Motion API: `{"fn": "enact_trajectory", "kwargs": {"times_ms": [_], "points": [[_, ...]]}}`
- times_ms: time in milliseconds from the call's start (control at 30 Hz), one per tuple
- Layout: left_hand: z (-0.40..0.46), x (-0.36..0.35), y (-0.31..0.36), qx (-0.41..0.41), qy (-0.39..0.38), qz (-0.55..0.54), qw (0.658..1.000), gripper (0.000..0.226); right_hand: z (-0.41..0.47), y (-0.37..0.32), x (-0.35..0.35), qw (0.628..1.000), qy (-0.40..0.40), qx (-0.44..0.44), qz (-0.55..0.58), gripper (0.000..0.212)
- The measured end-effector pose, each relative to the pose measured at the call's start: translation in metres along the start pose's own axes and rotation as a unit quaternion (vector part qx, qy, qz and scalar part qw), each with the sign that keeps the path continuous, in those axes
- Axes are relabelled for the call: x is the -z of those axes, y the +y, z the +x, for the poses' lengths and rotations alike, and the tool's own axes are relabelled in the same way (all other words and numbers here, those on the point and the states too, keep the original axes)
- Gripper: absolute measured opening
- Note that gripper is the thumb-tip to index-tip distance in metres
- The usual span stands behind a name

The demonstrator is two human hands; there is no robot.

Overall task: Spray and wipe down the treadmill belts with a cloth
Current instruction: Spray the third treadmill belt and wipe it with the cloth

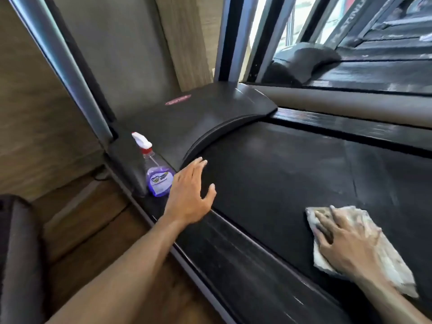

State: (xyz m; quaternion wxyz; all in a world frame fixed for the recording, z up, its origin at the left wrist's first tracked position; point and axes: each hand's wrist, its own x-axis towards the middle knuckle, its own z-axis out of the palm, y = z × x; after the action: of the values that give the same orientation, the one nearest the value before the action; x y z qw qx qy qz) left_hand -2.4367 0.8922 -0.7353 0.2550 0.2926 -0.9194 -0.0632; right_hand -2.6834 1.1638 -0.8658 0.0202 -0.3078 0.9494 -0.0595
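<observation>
A black treadmill belt (280,174) runs across the middle of the view. My right hand (343,239) lies flat on a pale, dirty cloth (383,258) and presses it onto the belt at the lower right. My left hand (190,192) hovers with spread fingers over the belt's left edge and holds nothing. A spray bottle (156,171) with purple liquid and a white-and-red trigger stands on the left side rail, just left of my left hand.
The black motor cover (210,113) with a red logo sits beyond the belt. A grey upright (60,64) rises at the left. A second treadmill (374,73) lies to the right. Wooden floor (88,220) and a dark padded object (16,253) are at the left.
</observation>
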Motion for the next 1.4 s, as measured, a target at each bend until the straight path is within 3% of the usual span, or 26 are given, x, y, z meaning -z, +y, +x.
{"fn": "enact_trajectory", "kwargs": {"times_ms": [67, 267, 533, 700, 833, 933, 1067, 1200, 1300, 1400], "points": [[0.003, -0.004, -0.031, 0.024, 0.015, -0.011, 1.0, 0.068, 0.021, -0.039, -0.009, 0.998, -0.003, 0.058, -0.001, 0.056], [0.005, -0.032, -0.083, 0.054, 0.055, -0.026, 0.997, 0.066, 0.072, -0.157, -0.02, 0.985, -0.025, 0.164, 0.039, 0.051], [0.009, -0.055, -0.108, 0.072, 0.258, -0.021, 0.963, 0.065, 0.106, -0.243, -0.033, 0.963, -0.015, 0.258, 0.076, 0.051], [0.032, -0.044, -0.14, 0.177, 0.366, 0.007, 0.914, 0.084, 0.113, -0.25, -0.044, 0.972, 0.039, 0.207, 0.1, 0.081], [0.062, -0.038, -0.163, 0.269, 0.311, -0.111, 0.905, 0.099, 0.113, -0.249, -0.046, 0.973, 0.059, 0.2, 0.096, 0.062], [0.089, -0.037, -0.168, 0.318, 0.25, -0.186, 0.896, 0.082, 0.115, -0.249, -0.049, 0.971, 0.069, 0.196, 0.118, 0.063], [0.104, -0.042, -0.152, 0.358, 0.294, -0.194, 0.865, 0.062, 0.114, -0.249, -0.047, 0.968, 0.085, 0.212, 0.099, 0.059], [0.102, -0.041, -0.127, 0.344, 0.331, -0.225, 0.849, 0.05, 0.104, -0.25, -0.041, 0.968, 0.097, 0.215, 0.087, 0.049], [0.095, -0.038, -0.11, 0.304, 0.336, -0.208, 0.867, 0.046, 0.09, -0.245, -0.029, 0.972, 0.097, 0.193, 0.089, 0.044], [0.088, -0.03, -0.076, 0.262, 0.293, -0.216, 0.894, 0.05, 0.065, -0.222, -0.007, 0.975, 0.111, 0.118, 0.15, 0.042]]}}
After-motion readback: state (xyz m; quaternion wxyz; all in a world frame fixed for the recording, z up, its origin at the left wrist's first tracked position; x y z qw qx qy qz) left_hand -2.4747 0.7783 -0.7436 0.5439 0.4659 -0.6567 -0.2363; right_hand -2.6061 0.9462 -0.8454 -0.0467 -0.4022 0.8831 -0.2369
